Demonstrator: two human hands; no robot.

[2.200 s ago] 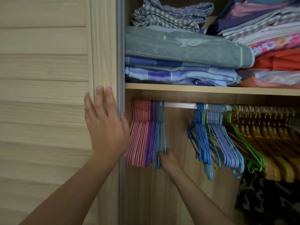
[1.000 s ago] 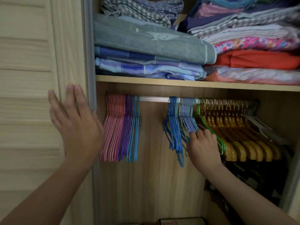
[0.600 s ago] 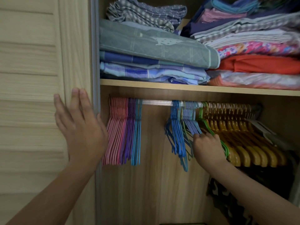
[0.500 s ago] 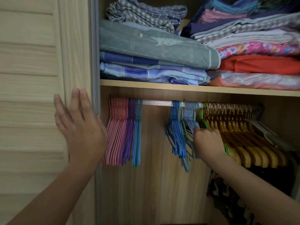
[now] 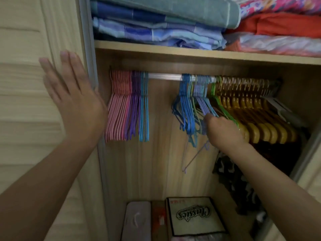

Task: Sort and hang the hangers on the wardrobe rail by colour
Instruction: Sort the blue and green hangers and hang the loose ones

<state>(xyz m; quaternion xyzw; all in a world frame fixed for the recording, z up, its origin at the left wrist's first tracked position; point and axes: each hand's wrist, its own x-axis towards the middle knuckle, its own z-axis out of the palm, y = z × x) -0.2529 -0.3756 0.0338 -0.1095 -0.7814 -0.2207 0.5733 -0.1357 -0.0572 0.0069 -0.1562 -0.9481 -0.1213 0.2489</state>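
Two bare hands are up at the wardrobe here. Our left hand (image 5: 74, 100) is spread flat with straight fingers against the pale wood-grain door (image 5: 26, 101), holding nothing. Our right hand (image 5: 224, 129) is curled into the mixed bunch of thin wire-style hangers; the fingers are hidden behind the knuckles, so we can't say for sure which strand they pinch, but a lilac hanger (image 5: 194, 157) dangles tilted just below the fist, its skinny outline blurred, and it looks like that one is in the grip.

Right above the fist, the lavender hangers (image 5: 202, 100) slant down toward the knuckles from the shiny metal rail (image 5: 165, 77). Just left of the grip hang the blue hangers (image 5: 185, 108), a bit tangled. Touching the grip's right side is a bright green hanger (image 5: 224, 108), and past it a long row of chunky, glossy yellow-brown hangers (image 5: 260, 122) with rounded shoulders. Well to the left of the fist, across a bare stretch of rail, sits the tidy sorted pack: pink hangers (image 5: 118, 108), then purple hangers (image 5: 134, 108), then a few teal hangers (image 5: 144, 108), all slim and hanging straight.

Above the rail there's a wooden shelf (image 5: 191, 52) stacked with soft folded fabrics (image 5: 156, 30). Far below the grip sits a printed box (image 5: 194, 216), and camouflage cloth (image 5: 231, 173) is under our forearm.
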